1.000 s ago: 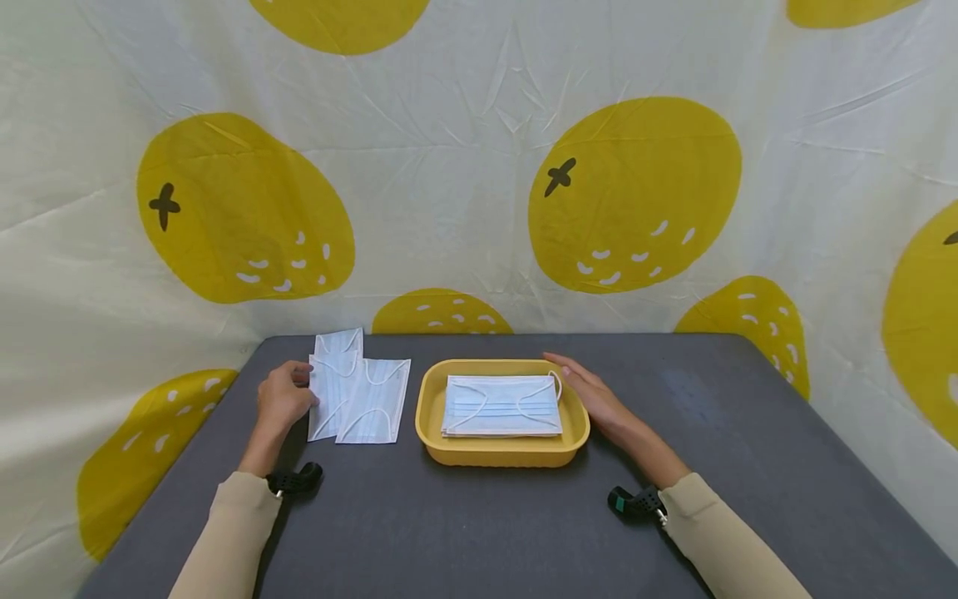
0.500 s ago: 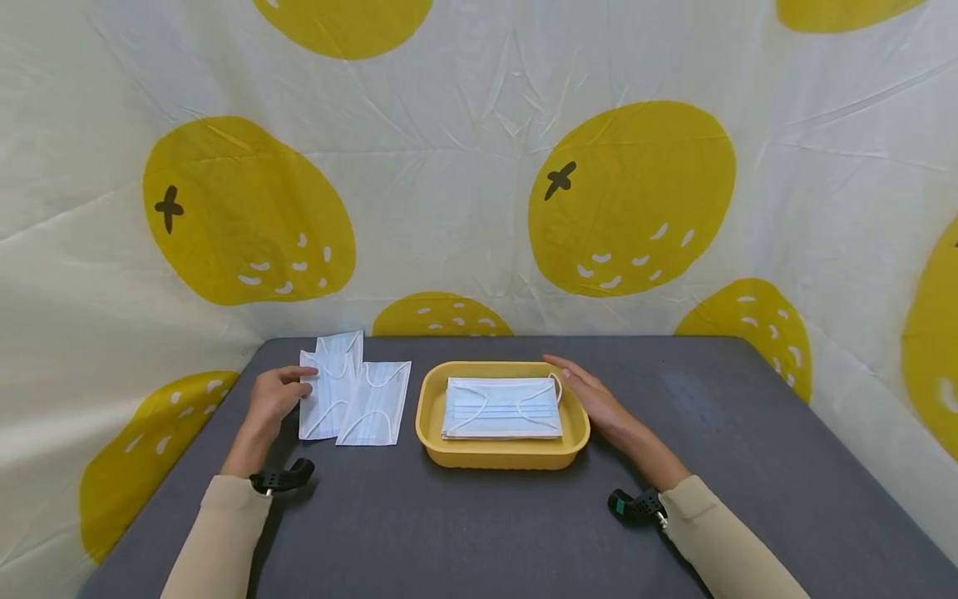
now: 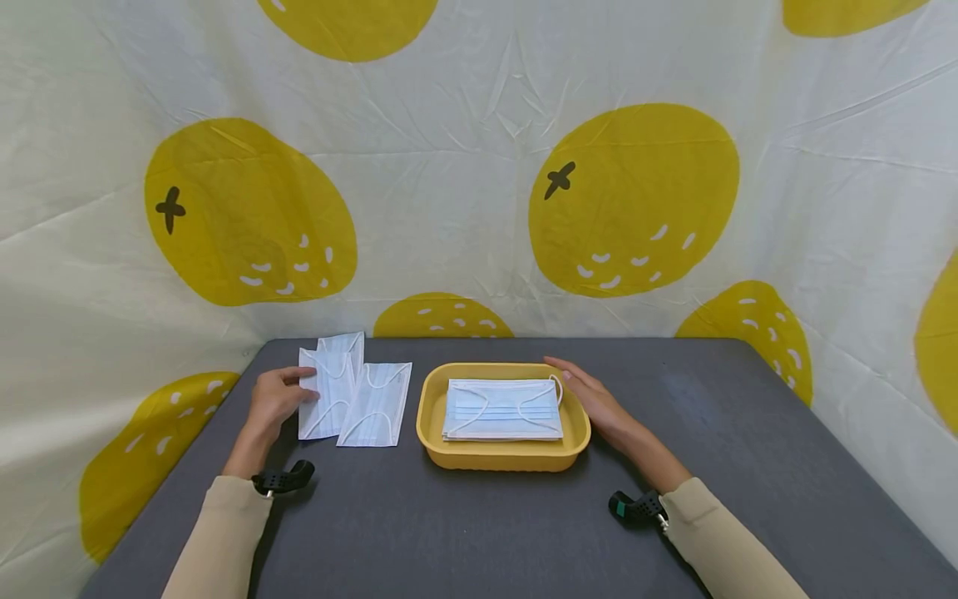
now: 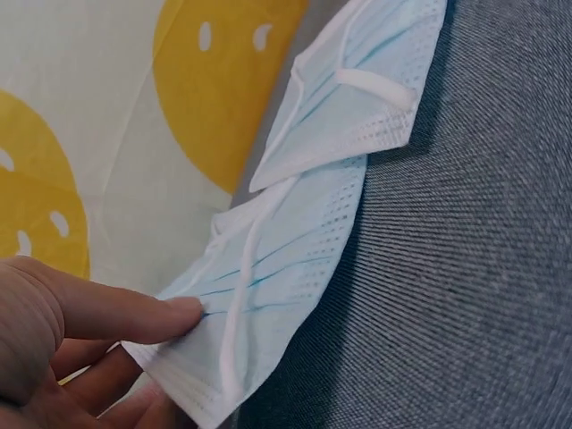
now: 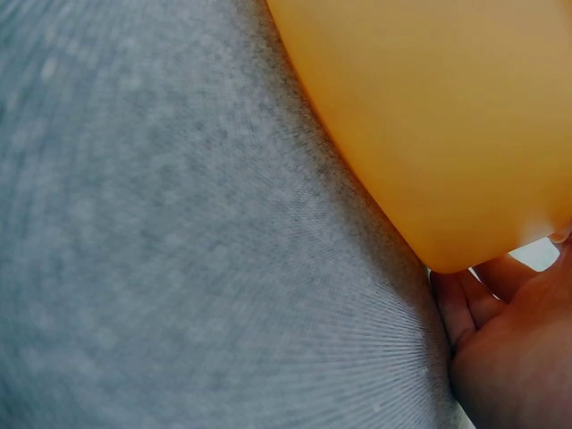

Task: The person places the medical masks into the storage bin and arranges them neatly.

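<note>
My left hand (image 3: 275,399) pinches the left edge of a pale blue face mask (image 4: 277,268), thumb on top and fingers beneath. That edge is lifted a little. A second face mask (image 3: 377,408) lies beside it, overlapping its right side, and another face mask (image 3: 343,343) shows behind. Against the right end of a yellow tray (image 3: 509,459) rests my right hand (image 3: 599,406), fingers extended along the wall. Inside the tray lies a small stack of face masks (image 3: 501,399), ear loops on top. The right wrist view shows the tray's outer wall, with some fingertips hidden behind it.
Both forearms reach over a dark grey table (image 3: 464,532). Right behind its far edge hangs a white curtain (image 3: 449,208) with yellow fruit prints. A black wrist strap (image 3: 284,478) is on the left wrist, another strap (image 3: 636,506) on the right.
My left hand has shifted slightly left, drawing the pinched face mask with it, away from its neighbours. The right hand and tray stay in place.
</note>
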The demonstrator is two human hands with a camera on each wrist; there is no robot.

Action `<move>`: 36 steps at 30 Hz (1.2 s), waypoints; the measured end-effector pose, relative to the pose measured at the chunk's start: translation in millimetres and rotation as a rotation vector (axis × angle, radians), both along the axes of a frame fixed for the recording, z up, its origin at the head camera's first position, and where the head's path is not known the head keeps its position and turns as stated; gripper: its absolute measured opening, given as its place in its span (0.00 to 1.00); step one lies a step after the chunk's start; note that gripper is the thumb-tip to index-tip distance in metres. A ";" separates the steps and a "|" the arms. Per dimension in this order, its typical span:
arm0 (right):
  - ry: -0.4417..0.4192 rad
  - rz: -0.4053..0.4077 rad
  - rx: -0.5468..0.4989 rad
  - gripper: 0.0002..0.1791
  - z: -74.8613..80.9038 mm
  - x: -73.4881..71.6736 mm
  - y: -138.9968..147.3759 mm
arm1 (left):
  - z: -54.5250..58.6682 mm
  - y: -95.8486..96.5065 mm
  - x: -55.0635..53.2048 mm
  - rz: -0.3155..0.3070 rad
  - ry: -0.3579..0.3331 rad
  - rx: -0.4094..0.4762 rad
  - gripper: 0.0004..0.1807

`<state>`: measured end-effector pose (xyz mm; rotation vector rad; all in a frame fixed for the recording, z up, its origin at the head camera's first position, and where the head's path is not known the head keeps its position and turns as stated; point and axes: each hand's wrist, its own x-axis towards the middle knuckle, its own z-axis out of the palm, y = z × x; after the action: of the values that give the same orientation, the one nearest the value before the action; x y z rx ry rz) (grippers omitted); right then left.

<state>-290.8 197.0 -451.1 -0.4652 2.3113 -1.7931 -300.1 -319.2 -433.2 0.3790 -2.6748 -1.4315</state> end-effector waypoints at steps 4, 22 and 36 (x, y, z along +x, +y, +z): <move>0.008 0.006 -0.009 0.29 -1.2 -0.3 0.0 | -0.5 0.1 0.3 0.008 0.030 -0.023 0.29; -0.009 -0.009 0.014 0.29 -0.2 -0.3 0.0 | 13.5 -3.4 1.8 0.122 0.176 -0.079 0.27; 0.000 0.002 0.013 0.29 -0.2 -0.8 0.2 | 29.4 10.0 7.8 0.127 0.214 -0.093 0.27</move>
<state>-291.6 197.2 -451.3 -0.4656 2.3204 -1.7764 -292.3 -309.3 -403.8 0.3591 -2.4875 -1.2324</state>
